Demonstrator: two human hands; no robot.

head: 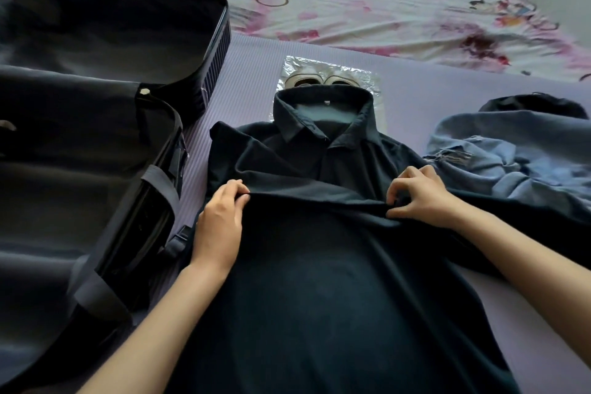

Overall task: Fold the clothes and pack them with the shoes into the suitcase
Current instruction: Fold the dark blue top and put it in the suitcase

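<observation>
- Grip: left hand & right hand each pinch fold edge of dark navy collared shirt, prob. to halve it.
- Open black hard-shell suitcase left, ready for packing.

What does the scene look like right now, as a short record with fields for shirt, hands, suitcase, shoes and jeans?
shirt: dark, collared, spread on the mat, a fold raised across its chest
left hand: pinches the fold's left end
right hand: pinches the fold farther right
suitcase: open, left of the shirt
shoes: pale pair in a clear bag, beyond the shirt, partly hidden by it
jeans: blue, crumpled, right of the shirt
</observation>
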